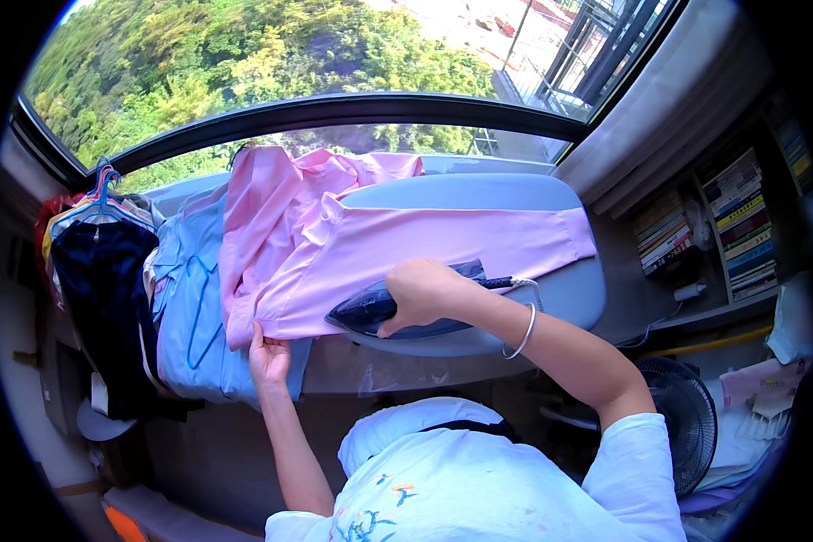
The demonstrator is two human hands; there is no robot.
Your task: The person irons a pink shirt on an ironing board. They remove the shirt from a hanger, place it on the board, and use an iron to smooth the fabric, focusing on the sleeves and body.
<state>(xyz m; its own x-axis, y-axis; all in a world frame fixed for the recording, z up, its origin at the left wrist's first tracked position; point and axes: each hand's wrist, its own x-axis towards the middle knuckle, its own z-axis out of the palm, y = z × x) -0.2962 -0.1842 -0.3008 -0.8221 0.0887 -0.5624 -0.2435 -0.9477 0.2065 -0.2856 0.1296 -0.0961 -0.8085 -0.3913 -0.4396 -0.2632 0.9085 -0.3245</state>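
Observation:
A pink garment [461, 235] lies over a light blue-grey ironing board [569, 294], one long flat part stretched to the right. The rest of it bunches up at the left, toward the window. My right hand [425, 294] is wrapped round the handle of a dark iron [361, 310], whose tip points left along the garment's near edge. My left hand [269, 359] pinches the garment's near left edge, left of the iron's tip. The iron's soleplate is hidden against the cloth. A cord [526, 282] leaves the iron's back end.
Light blue clothing [190, 298] with a blue hanger [199, 316] lies left of the pink cloth. Beyond it hang several garments, a dark one [99, 307] in front. A window frame [352, 110] runs behind the board. At right are bookshelves [727, 226] and a black fan [682, 420].

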